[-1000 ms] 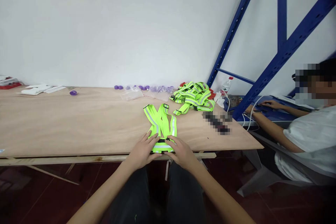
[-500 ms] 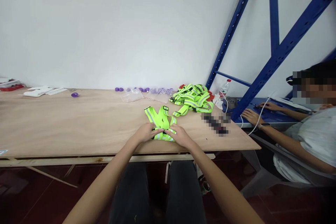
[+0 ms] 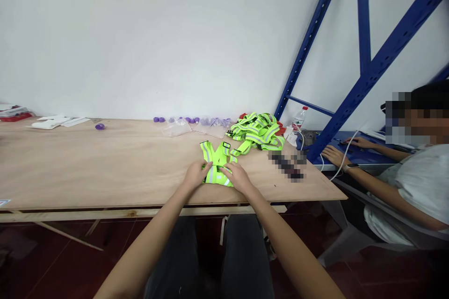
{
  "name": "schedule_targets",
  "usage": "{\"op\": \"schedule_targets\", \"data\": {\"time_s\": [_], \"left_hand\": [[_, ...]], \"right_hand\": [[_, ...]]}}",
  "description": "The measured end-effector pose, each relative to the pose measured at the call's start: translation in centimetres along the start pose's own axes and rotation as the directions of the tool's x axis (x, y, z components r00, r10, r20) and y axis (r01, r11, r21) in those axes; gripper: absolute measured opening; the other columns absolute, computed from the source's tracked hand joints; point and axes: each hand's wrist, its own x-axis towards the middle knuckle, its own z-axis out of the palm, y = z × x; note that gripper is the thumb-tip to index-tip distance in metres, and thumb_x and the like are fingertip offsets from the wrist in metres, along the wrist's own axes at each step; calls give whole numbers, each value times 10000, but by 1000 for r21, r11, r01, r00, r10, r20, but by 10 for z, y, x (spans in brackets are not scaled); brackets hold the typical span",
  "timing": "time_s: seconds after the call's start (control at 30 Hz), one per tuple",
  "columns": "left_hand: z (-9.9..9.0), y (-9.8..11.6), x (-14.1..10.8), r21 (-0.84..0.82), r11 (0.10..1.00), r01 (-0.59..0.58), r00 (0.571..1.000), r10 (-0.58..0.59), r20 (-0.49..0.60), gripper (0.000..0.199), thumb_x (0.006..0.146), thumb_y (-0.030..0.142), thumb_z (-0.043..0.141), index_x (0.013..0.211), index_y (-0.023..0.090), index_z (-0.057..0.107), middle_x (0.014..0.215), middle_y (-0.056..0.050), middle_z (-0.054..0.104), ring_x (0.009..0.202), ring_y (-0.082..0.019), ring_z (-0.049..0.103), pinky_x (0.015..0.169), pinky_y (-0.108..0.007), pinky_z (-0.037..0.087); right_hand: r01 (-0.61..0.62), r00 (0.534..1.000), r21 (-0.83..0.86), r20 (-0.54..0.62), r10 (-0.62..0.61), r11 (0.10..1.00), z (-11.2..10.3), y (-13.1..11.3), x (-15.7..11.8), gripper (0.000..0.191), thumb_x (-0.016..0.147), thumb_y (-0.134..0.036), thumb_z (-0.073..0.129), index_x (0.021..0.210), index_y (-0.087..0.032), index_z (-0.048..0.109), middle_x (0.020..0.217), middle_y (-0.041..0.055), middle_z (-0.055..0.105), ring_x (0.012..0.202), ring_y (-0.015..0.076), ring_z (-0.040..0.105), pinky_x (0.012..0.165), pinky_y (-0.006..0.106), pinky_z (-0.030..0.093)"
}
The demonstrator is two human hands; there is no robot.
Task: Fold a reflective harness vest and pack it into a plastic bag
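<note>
A fluorescent yellow-green reflective vest [image 3: 214, 178] made of straps with silver stripes lies partly folded on the wooden table in front of me. Its two upper straps with black buckles point away from me. My left hand [image 3: 195, 174] grips the vest's left edge, thumb on top and fingers partly hidden. At the right edge, my right hand [image 3: 239, 177] is closed on the fabric, thumb and fingertips toward the middle. Just behind to the right sits a heap of similar reflective vests [image 3: 261, 133].
Along the wall lie clear plastic bags [image 3: 177, 127] and purple rolls [image 3: 159, 119]. White papers [image 3: 52, 122] are at the far left. A plastic bottle [image 3: 300, 117] stands beside a blue metal frame [image 3: 351, 98]. At the right, a co-worker's hand [image 3: 334, 155] rests at a blue desk.
The vest has shifted slightly to the right, its straps turned a little. My left hand has moved right and its thumb now points up along the strap.
</note>
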Motion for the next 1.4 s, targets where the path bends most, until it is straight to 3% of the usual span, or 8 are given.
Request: {"op": "schedule_targets", "data": {"time_s": [0.17, 0.37, 0.5, 0.63, 0.77, 0.9, 1.13, 1.4], "left_hand": [[12, 5, -12, -52, 998, 18, 997, -22, -74, 431, 988, 408, 376, 1012, 138, 711, 1051, -124, 739, 958, -236, 657, 852, -312, 459], [23, 10, -7, -9, 997, 82, 994, -82, -79, 430, 972, 375, 394, 793, 152, 715, 768, -92, 725, 714, -218, 636, 674, -293, 412], [25, 9, -5, 22, 998, 61, 995, -59, -84, 348, 963, 329, 410, 886, 184, 717, 854, -72, 739, 776, -212, 647, 686, -280, 410], [26, 7, -5, 67, 998, 4, 997, 1, -80, 338, 963, 316, 407, 827, 192, 691, 880, -84, 711, 856, -234, 637, 770, -316, 443], [25, 6, -5, 106, 991, -86, 994, 92, -51, 312, 969, 306, 401, 835, 190, 657, 962, -99, 686, 944, -240, 621, 865, -354, 460], [23, 6, -6, 115, 974, -193, 981, 193, 13, 321, 987, 298, 362, 962, 181, 660, 971, -101, 691, 960, -241, 629, 909, -381, 479], [17, 8, -21, 133, 950, -282, 959, 278, 46, 406, 1023, 298, 315, 1341, 168, 531, 1239, -127, 660, 1150, -242, 613, 990, -411, 484], [14, 21, -49, 267, 924, -274, 959, 283, 6, 317, 1028, 342, 378, 969, 197, 653, 1321, -140, 619, 1304, -314, 494, 1089, -552, 388]], "right_hand": [[-43, 995, 65, -88, 48, 997, 14, -1, 0, 249, 1007, -307, 500, 970, -191, 717, 931, 78, 650, 949, 227, 600, 886, 340, 463], [-5, 996, 122, -82, 15, 992, 29, -7, 3, 315, 995, -197, 379, 1071, -184, 685, 1175, 120, 643, 1126, 223, 591, 1022, 394, 472], [5, 993, 64, -117, 3, 998, 33, -11, 0, 290, 969, -224, 437, 1159, -192, 653, 1499, 130, 423, 1465, 309, 278, 1170, 567, 302], [-102, 986, 9, -130, 102, 995, 32, -15, -3, 319, 962, -262, 480, 1239, -195, 621, 1618, 125, 205, 1524, 377, 20, 1167, 654, 226], [-136, 988, 30, -74, 138, 990, 25, -16, -1, 451, 940, -263, 504, 1368, -122, 505, 1597, 218, 215, 1513, 352, 160, 1166, 552, 313], [-140, 989, 76, -28, 143, 987, 15, -14, 3, 585, 915, -258, 515, 1467, -118, 380, 1498, 201, 425, 1396, 299, 421, 1116, 461, 402], [-116, 993, -31, 12, 116, 993, 8, -11, -4, 536, 938, -331, 549, 1438, -150, 485, 1297, 175, 626, 1195, 326, 579, 1012, 457, 450], [40, 999, -76, 27, -38, 996, -2, -26, -43, 390, 1023, -339, 456, 1343, -144, 567, 1286, 149, 639, 1199, 304, 567, 1029, 461, 444]]}}
